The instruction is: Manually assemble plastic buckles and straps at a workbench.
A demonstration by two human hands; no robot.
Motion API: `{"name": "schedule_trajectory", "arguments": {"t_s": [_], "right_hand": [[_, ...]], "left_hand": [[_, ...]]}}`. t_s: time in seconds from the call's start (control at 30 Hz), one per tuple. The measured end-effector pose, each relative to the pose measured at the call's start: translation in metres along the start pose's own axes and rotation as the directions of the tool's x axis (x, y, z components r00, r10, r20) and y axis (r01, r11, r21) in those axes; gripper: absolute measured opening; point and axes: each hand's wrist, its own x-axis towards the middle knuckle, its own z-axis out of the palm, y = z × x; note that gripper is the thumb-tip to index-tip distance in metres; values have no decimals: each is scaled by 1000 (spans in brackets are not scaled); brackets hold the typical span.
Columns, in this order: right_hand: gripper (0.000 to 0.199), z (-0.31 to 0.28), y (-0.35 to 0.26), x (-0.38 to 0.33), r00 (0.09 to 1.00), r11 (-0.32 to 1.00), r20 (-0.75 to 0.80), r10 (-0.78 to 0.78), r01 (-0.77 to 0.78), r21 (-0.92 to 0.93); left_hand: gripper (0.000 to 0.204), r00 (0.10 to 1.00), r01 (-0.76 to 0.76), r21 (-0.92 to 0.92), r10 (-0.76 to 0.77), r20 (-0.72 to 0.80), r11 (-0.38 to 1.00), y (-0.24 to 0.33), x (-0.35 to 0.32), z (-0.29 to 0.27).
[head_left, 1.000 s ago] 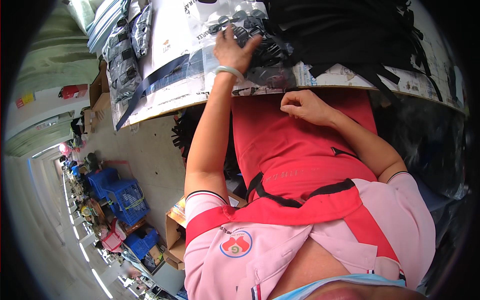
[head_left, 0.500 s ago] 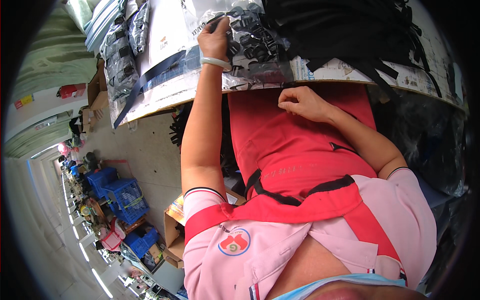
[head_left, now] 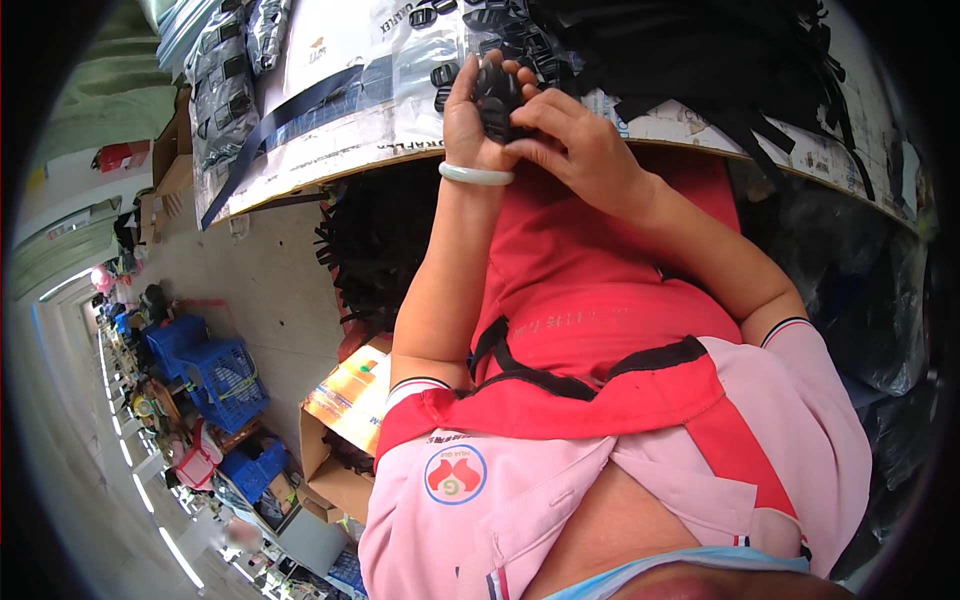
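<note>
My left hand [head_left: 468,133], with a pale bangle [head_left: 476,175] at its wrist, is turned palm up above the table's near edge. Several black plastic buckles [head_left: 496,98] lie in it, with the fingers curled round them. From the right, my right hand [head_left: 588,148] meets it, thumb and fingers bent together at the side of the buckles. What sits between those right fingertips is hidden. Just beyond both hands, more loose black buckles [head_left: 522,42] are spread over a clear plastic bag [head_left: 412,100] on the table.
Black straps [head_left: 690,70] are heaped on the table's right and hang over its edge. A dark strap [head_left: 265,130] and bagged buckles [head_left: 220,95] lie at left. Below stand an open cardboard box [head_left: 340,410] and blue crates [head_left: 225,380].
My left hand has turned palm up and come nearer with buckles in it. My right hand has risen from my lap to meet it.
</note>
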Motion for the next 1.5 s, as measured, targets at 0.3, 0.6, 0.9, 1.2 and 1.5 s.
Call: {"name": "schedule_trajectory", "arguments": {"t_s": [0.3, 0.6, 0.9, 1.2, 1.5], "right_hand": [[14, -1, 0, 40, 993, 992, -3, 121, -120, 38], [21, -29, 0, 39, 888, 742, 95, 451, -432, 512], [22, -53, 2, 3, 754, 631, 393, 526, -656, 414], [13, -51, -3, -36, 551, 719, 697, 460, -691, 72], [8, -102, 60, -9, 988, 619, 146, -45, 142, -772]], "left_hand": [[32, 993, -113, -102, 116, 20, 988, 0, -4, 7], [21, 989, -116, 207, 133, -69, 971, 9, -13, 11], [34, 997, 69, 600, -66, -27, 797, -26, -81, -9], [20, 952, 295, 917, -164, -258, 270, -60, -105, -39], [25, 982, 168, 700, -58, -177, 695, -54, -98, -45]]}}
